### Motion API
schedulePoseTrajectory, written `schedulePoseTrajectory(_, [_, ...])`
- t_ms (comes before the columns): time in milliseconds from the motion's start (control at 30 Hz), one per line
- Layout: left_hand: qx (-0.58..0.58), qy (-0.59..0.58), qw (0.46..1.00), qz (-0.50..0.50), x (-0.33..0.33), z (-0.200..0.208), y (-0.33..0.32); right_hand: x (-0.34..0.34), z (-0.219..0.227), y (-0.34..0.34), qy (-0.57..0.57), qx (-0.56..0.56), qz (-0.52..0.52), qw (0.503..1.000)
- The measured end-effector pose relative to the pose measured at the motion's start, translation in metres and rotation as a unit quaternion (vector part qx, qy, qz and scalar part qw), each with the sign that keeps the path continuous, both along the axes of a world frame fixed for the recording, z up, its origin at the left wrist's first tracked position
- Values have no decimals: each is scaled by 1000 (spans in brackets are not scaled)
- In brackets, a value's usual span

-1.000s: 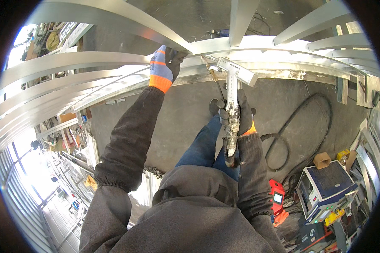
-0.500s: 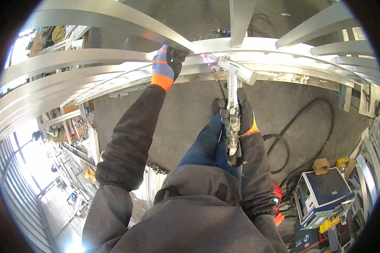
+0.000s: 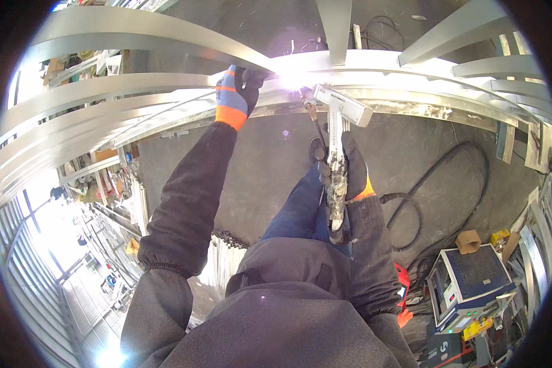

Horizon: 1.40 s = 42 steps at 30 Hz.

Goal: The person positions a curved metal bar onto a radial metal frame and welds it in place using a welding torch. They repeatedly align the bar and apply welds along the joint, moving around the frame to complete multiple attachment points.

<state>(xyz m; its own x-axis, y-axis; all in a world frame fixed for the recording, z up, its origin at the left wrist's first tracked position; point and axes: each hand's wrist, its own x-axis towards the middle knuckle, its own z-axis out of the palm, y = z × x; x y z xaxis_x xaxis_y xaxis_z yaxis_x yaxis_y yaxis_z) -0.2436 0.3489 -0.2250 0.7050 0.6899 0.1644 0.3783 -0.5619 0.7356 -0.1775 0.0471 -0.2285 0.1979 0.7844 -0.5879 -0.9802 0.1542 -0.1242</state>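
Note:
In my right hand [image 3: 354, 161], in a dark glove with an orange cuff, is a welding gun [image 3: 335, 138] with a white body and a worn, taped handle. Its nozzle points up and left at a joint of the silvery metal frame [image 3: 380, 76], where a bright white-violet flash [image 3: 293, 76] hides the seam. Just left of the flash, my left hand [image 3: 240, 95], gloved in blue, grey and orange, is closed on a metal bar [image 3: 184, 35] of that frame. Its fingertips are partly hidden by the bar.
More slats [image 3: 122, 81] fan out to the left and right. A black hose [image 3: 457, 199] loops over the dark floor at right. A blue-and-white machine [image 3: 472, 279] stands at lower right, with a small cardboard box [image 3: 468, 241] on it. Bundled metal tubes [image 3: 226, 257] stand beside my left arm.
The glow at the joint has grown from a faint violet spot to a bright flash. The gun and my left hand have shifted slightly left in the picture.

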Motion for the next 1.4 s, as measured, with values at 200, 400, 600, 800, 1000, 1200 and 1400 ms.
schedulePoseTrajectory(200, [22,9,998,-55,-8,8,1,-2,6,-5,-6,50,-27,998])
schedulePoseTrajectory(400, [3,-15,999,-42,-6,11,-7,3,-11,0,21,77,-19,997])
schedulePoseTrajectory(600, [53,-23,998,-26,-3,11,-9,4,-21,3,8,81,-28,996])
schedulePoseTrajectory(800, [24,-37,998,-38,-3,15,-11,5,-24,5,13,83,-29,996])
schedulePoseTrajectory(1000, [19,-58,997,-40,-1,9,-9,6,-22,6,25,78,-24,996])
schedulePoseTrajectory(1200, [25,-55,997,-42,-3,3,-8,9,-13,7,8,54,-5,999])
schedulePoseTrajectory(1400, [2,-73,997,-37,-2,8,-12,13,-8,8,-6,21,18,1000])
